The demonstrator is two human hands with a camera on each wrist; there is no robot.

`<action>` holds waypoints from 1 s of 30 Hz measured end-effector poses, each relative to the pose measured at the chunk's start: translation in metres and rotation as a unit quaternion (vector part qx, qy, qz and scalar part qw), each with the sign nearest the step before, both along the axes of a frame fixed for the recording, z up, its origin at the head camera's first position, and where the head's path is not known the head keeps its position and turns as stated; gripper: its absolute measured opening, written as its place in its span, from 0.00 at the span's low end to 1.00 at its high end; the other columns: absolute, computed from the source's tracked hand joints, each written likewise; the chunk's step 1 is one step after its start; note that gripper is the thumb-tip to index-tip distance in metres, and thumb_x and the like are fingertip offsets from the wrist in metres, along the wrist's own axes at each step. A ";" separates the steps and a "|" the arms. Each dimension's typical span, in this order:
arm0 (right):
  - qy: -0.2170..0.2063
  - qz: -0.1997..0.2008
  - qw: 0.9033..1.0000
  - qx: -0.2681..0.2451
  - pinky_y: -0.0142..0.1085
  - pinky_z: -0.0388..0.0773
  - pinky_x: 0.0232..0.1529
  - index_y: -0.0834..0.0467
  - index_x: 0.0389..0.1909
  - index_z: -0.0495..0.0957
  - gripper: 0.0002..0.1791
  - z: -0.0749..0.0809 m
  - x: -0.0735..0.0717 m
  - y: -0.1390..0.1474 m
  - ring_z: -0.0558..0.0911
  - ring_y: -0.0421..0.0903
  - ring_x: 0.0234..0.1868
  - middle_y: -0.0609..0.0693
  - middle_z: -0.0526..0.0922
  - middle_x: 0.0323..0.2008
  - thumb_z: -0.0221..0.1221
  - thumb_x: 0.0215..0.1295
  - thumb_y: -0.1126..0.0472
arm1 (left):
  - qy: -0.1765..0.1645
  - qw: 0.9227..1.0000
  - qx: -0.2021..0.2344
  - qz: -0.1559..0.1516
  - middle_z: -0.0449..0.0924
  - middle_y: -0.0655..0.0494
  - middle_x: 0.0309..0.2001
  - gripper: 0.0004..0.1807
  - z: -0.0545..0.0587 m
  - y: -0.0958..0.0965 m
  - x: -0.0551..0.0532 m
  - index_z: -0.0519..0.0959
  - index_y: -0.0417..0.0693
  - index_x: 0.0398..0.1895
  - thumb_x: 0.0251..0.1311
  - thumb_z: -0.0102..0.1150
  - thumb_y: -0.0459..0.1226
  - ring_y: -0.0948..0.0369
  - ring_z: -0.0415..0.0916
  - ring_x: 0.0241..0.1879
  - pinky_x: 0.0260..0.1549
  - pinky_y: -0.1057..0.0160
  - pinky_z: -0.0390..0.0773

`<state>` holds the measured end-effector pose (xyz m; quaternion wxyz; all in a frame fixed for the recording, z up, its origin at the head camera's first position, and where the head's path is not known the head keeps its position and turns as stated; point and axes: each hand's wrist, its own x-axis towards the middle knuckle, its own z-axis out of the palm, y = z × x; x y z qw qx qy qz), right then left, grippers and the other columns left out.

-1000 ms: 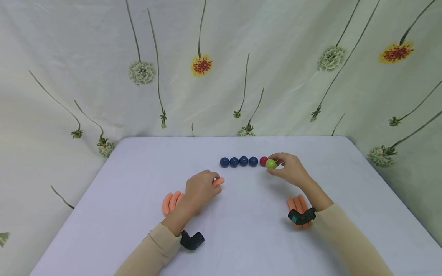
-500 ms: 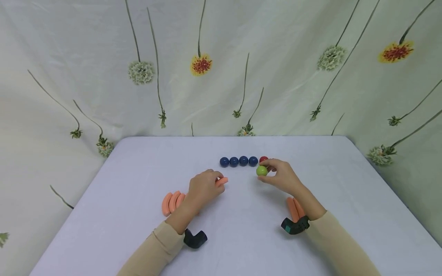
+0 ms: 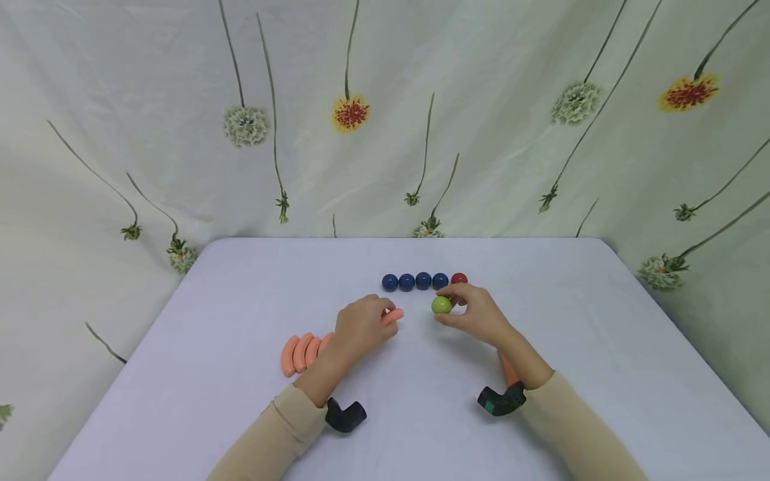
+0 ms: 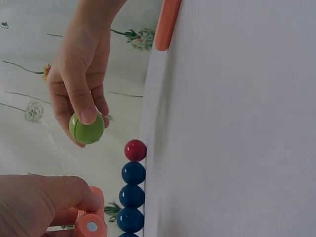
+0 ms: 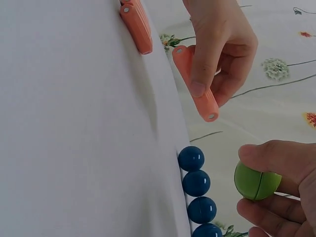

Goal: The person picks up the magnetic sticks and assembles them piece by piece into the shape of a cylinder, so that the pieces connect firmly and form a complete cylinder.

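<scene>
My left hand [image 3: 363,325] pinches an orange magnetic stick [image 3: 394,315] above the table; in the right wrist view that stick [image 5: 209,109] shows a round metal disc at each end. Thumb and fingertips of my right hand [image 3: 479,316] pinch a green ball [image 3: 441,305], a little to the right of the held stick and apart from it. A thin seam runs round the green ball [image 5: 254,182] in the right wrist view. Behind both hands, several dark blue balls [image 3: 415,281] lie in a row, with a red ball [image 3: 460,278] at its right end.
Several curved orange sticks [image 3: 299,354] lie side by side at the left, partly behind my left forearm. Under my right wrist another orange stick [image 3: 508,369] shows in part. A floral cloth [image 3: 385,167] hangs behind the white table [image 3: 240,287].
The right hand has carried the green ball leftward and toward me, away from the red ball. My left hand has shifted slightly right with the orange magnetic stick.
</scene>
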<state>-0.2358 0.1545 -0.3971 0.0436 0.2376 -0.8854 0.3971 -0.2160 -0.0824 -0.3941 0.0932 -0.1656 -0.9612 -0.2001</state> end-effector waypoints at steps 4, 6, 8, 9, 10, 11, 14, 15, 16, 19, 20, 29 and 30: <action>-0.003 0.009 1.000 -0.007 0.48 0.76 0.47 0.65 0.50 0.80 0.23 -0.003 0.000 -0.004 0.79 0.47 0.41 0.49 0.83 0.40 0.71 0.54 0.62 | 0.001 1.000 0.001 -0.002 0.74 0.60 0.26 0.10 0.000 0.003 0.000 0.86 0.50 0.38 0.52 0.65 0.39 0.62 0.69 0.23 0.21 0.64 0.69; -0.008 0.012 1.000 -0.008 0.48 0.76 0.47 0.65 0.50 0.80 0.22 -0.005 0.000 -0.006 0.79 0.46 0.40 0.48 0.83 0.40 0.71 0.54 0.61 | 0.002 1.000 0.001 -0.004 0.74 0.60 0.26 0.10 0.000 0.004 -0.001 0.86 0.49 0.38 0.52 0.66 0.39 0.62 0.68 0.22 0.21 0.64 0.69; -0.010 0.016 1.000 -0.005 0.48 0.76 0.47 0.65 0.49 0.80 0.23 -0.008 -0.001 -0.008 0.79 0.46 0.40 0.48 0.83 0.40 0.71 0.54 0.61 | 0.001 1.000 0.000 -0.004 0.74 0.59 0.25 0.10 -0.001 0.005 -0.001 0.86 0.49 0.39 0.52 0.66 0.39 0.62 0.68 0.22 0.20 0.64 0.69; -0.012 0.018 1.000 -0.003 0.48 0.76 0.47 0.65 0.49 0.80 0.23 -0.010 -0.002 -0.009 0.79 0.46 0.40 0.47 0.83 0.39 0.71 0.54 0.60 | 0.001 1.000 0.000 -0.006 0.74 0.60 0.25 0.10 -0.001 0.006 -0.001 0.86 0.49 0.39 0.52 0.66 0.39 0.62 0.68 0.22 0.20 0.64 0.68; -0.015 0.020 1.000 -0.003 0.48 0.76 0.47 0.65 0.49 0.80 0.23 -0.010 -0.001 -0.010 0.79 0.46 0.40 0.47 0.83 0.39 0.71 0.54 0.60 | 0.000 1.000 0.000 -0.006 0.74 0.59 0.25 0.10 -0.002 0.006 -0.001 0.86 0.49 0.39 0.52 0.66 0.39 0.62 0.68 0.22 0.20 0.65 0.68; -0.017 0.022 1.000 -0.001 0.48 0.76 0.48 0.65 0.50 0.80 0.23 -0.011 -0.001 -0.011 0.79 0.46 0.40 0.47 0.83 0.39 0.71 0.54 0.60 | -0.002 1.000 0.001 -0.007 0.74 0.59 0.26 0.10 -0.002 0.006 -0.001 0.86 0.49 0.39 0.52 0.66 0.39 0.62 0.68 0.22 0.20 0.64 0.68; -0.024 0.028 0.999 -0.003 0.49 0.76 0.48 0.65 0.50 0.80 0.23 -0.013 -0.001 -0.014 0.80 0.46 0.40 0.47 0.83 0.39 0.71 0.54 0.61 | -0.004 1.000 0.001 -0.010 0.74 0.59 0.26 0.10 -0.002 0.007 0.000 0.86 0.49 0.39 0.52 0.66 0.39 0.62 0.68 0.22 0.20 0.64 0.68; -0.026 0.030 0.999 -0.005 0.49 0.76 0.48 0.66 0.50 0.80 0.23 -0.013 -0.001 -0.015 0.80 0.46 0.40 0.48 0.83 0.39 0.71 0.54 0.61 | -0.005 1.000 0.002 -0.012 0.75 0.59 0.26 0.10 -0.003 0.008 0.000 0.86 0.49 0.39 0.52 0.66 0.39 0.62 0.68 0.22 0.20 0.64 0.68; -0.027 0.031 0.999 -0.005 0.49 0.76 0.48 0.65 0.50 0.80 0.23 -0.013 -0.001 -0.016 0.80 0.46 0.41 0.48 0.83 0.40 0.71 0.53 0.61 | -0.004 1.000 0.003 -0.012 0.75 0.59 0.26 0.10 -0.003 0.008 0.001 0.86 0.48 0.38 0.51 0.66 0.38 0.62 0.68 0.22 0.20 0.64 0.69; -0.026 0.034 0.999 -0.002 0.49 0.76 0.48 0.66 0.50 0.80 0.23 -0.014 -0.001 -0.018 0.80 0.46 0.40 0.49 0.83 0.40 0.71 0.53 0.62 | 0.000 1.000 0.007 -0.014 0.75 0.58 0.26 0.10 -0.003 0.009 0.001 0.86 0.48 0.38 0.51 0.66 0.38 0.62 0.68 0.22 0.20 0.64 0.69; -0.022 0.036 0.999 0.001 0.49 0.76 0.48 0.66 0.50 0.80 0.23 -0.014 -0.001 -0.018 0.80 0.46 0.40 0.49 0.83 0.40 0.71 0.53 0.62 | 0.002 1.000 0.008 -0.015 0.75 0.58 0.26 0.09 -0.004 0.009 0.002 0.86 0.48 0.37 0.51 0.66 0.38 0.62 0.68 0.22 0.20 0.64 0.69; -0.012 0.043 0.999 0.009 0.48 0.76 0.46 0.65 0.48 0.80 0.22 -0.017 0.000 -0.022 0.80 0.45 0.39 0.49 0.83 0.40 0.71 0.53 0.62 | 0.000 1.000 0.005 -0.021 0.75 0.58 0.26 0.09 -0.005 0.010 0.003 0.85 0.47 0.37 0.51 0.66 0.37 0.62 0.68 0.21 0.19 0.65 0.69; -0.010 0.043 0.999 0.010 0.48 0.76 0.46 0.65 0.48 0.81 0.21 -0.017 0.000 -0.022 0.80 0.45 0.39 0.49 0.83 0.40 0.71 0.53 0.62 | -0.001 1.000 0.003 -0.021 0.75 0.58 0.26 0.09 -0.005 0.011 0.003 0.85 0.47 0.37 0.50 0.66 0.37 0.62 0.68 0.21 0.19 0.65 0.69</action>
